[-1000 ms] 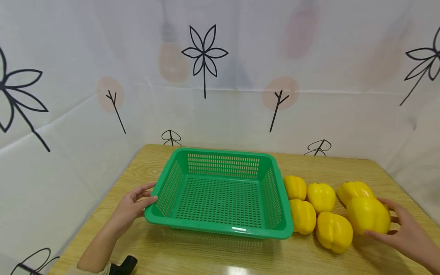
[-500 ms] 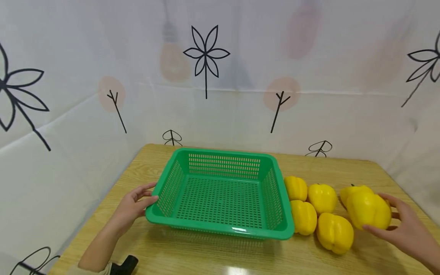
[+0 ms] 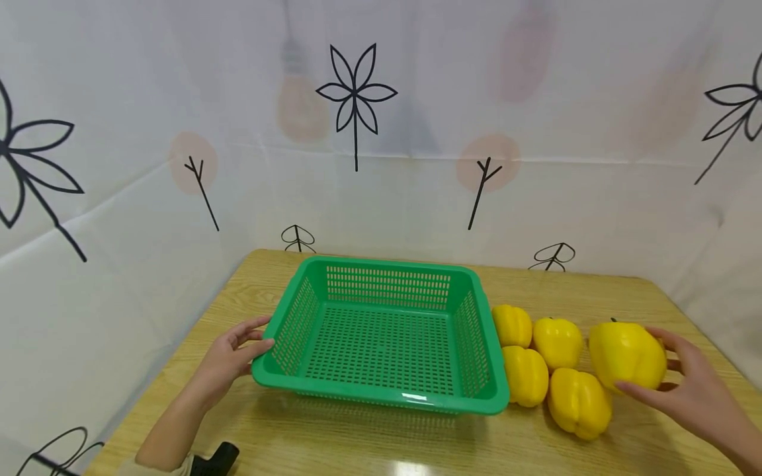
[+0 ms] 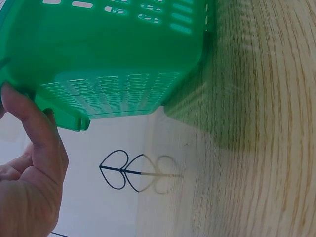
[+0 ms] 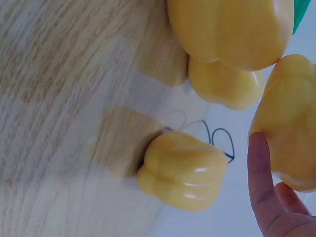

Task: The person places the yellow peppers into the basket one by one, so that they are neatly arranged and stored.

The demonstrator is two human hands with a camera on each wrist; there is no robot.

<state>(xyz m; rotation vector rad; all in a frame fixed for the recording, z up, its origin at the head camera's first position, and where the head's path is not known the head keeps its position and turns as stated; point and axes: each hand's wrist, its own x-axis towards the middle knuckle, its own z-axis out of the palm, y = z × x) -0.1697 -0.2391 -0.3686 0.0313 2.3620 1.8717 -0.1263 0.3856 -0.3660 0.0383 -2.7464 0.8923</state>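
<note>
A green plastic basket point(image 3: 381, 400) with slotted sides stands in the middle of the table. My left hand point(image 3: 225, 360) grips its left rim, thumb on top; in the left wrist view the fingers point(image 4: 42, 131) curl at the rim's edge. My right hand point(image 3: 693, 387) holds a yellow bell pepper point(image 3: 628, 357) between thumb and fingers, raised over the table's right side. From the right wrist, this held pepper point(image 5: 291, 123) is apart from another yellow pepper point(image 5: 182, 170) standing on the table. That one is hidden behind the held pepper in the head view.
Several yellow peppers stand right of the basket: a back one point(image 3: 512, 325), one beside the basket point(image 3: 525, 377), one further right point(image 3: 557, 344) and a front one point(image 3: 579, 403). The wooden table point(image 3: 333, 443) ends at a patterned white cloth point(image 3: 405, 211).
My right hand has lifted the pepper slightly and moved it left and away from me, so it now covers the pepper behind it. The left hand and basket have stayed put.
</note>
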